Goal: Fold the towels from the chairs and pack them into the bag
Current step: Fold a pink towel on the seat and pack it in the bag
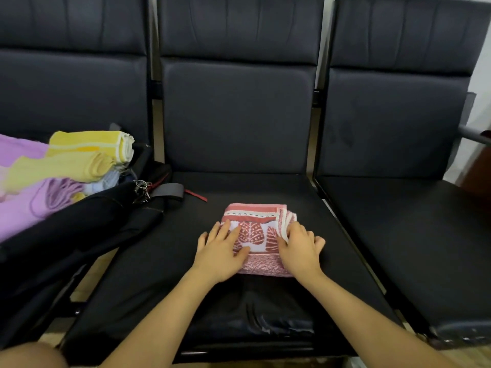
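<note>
A folded red-and-white patterned towel [256, 224] lies on the seat of the middle black chair [239, 192]. My left hand [220, 251] presses flat on the towel's left side with straight fingers. My right hand [300, 245] rests on its right edge, fingers over the stacked folds. A black bag [79, 221] lies open on the left chair, with folded yellow towels [87, 158], a purple towel [24, 197] and a pale blue one [106, 181] in or on it.
A third black chair [398, 208] stands to the right with a bare seat. A keyring [142, 188] and a grey strap [170, 191] with a red cord hang off the bag onto the middle seat. A metal armrest [475, 135] juts at far right.
</note>
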Motion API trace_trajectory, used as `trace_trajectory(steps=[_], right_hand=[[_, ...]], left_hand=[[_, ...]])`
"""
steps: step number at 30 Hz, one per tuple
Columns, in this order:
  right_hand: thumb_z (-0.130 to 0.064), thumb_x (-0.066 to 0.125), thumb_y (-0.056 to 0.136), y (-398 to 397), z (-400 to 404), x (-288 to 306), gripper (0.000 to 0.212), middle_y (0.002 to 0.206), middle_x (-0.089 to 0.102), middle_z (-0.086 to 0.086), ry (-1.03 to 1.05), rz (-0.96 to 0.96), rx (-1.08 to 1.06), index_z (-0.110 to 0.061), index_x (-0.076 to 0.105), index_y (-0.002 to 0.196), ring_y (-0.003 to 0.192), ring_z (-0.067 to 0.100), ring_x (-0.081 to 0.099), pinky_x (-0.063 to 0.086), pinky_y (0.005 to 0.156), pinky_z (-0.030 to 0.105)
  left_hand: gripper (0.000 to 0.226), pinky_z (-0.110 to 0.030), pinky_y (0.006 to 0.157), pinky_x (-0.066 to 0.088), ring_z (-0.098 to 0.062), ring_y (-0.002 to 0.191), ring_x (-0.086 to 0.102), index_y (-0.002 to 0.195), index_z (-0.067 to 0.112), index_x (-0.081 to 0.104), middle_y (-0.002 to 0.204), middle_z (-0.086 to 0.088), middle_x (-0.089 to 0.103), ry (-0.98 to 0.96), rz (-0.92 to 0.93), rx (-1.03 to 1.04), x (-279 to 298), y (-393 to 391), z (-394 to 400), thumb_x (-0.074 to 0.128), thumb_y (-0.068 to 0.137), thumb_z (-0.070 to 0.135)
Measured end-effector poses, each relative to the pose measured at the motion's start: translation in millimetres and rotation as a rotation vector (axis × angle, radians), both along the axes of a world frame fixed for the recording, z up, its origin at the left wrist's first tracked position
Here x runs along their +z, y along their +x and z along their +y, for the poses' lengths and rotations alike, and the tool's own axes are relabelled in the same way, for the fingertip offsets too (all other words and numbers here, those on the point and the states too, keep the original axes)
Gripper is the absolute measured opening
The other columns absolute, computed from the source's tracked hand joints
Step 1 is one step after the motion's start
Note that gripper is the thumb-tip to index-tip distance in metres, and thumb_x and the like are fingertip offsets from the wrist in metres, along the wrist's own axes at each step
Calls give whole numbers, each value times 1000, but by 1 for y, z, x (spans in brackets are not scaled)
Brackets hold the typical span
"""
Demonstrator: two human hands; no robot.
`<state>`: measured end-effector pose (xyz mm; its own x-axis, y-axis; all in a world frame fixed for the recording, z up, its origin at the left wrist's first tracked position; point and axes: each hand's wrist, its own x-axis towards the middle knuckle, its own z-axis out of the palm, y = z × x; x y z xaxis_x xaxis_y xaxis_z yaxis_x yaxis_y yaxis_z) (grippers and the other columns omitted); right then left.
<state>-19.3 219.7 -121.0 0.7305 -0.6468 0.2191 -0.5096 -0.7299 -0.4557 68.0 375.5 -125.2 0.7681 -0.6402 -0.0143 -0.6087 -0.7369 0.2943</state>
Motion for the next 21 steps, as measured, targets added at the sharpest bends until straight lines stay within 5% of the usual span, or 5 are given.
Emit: trace_trajectory(steps=[5, 10, 13, 16, 21], right_hand=[[-20, 49, 95, -8, -3, 0, 12, 89, 58, -4, 96, -136, -33, -19, 39, 90, 86, 17, 55, 22, 89, 32], [-18, 48, 97, -14, -15, 4, 15, 84, 57, -5, 207, -161, 1, -20, 37, 87, 69, 3, 47, 26, 96, 32], [-13, 49, 95, -14, -19, 6, 8, 101, 55, 0, 208, -153, -39, -17, 43, 98, 93, 14, 53, 30, 98, 34], [-13, 53, 92, -14, -24, 6, 46, 145, 35, 7, -86, -48, -27, -14, 37, 135, 134, 24, 33, 22, 111, 38], [-29, 35, 102, 2, -25, 15, 54, 160, 12, 1, -355, 159, 297, -19, 18, 151, 148, 18, 8, 9, 118, 34]], left_hand=[[43, -33, 113, 9, -12, 143, 16, 142, 25, 39, 156, 6, 23, -179, -154, 3, 7, -5, -9, 31, 101, 39], [44, -34, 114, 11, -12, 142, 18, 145, 23, 34, 155, 5, 24, -143, -210, -88, 8, -2, -27, 36, 101, 28], [52, -38, 117, 6, -16, 146, 9, 149, 24, 24, 160, 2, 12, -70, -172, -176, 9, 3, -37, 36, 99, 29], [59, -41, 118, -3, -17, 147, -6, 153, 25, 10, 161, 1, -4, 74, -109, -216, 3, 8, -42, 27, 100, 43], [65, -42, 116, -14, -20, 144, -22, 152, 29, -7, 158, 0, -20, 220, -31, -205, -10, 14, -43, 15, 98, 57]])
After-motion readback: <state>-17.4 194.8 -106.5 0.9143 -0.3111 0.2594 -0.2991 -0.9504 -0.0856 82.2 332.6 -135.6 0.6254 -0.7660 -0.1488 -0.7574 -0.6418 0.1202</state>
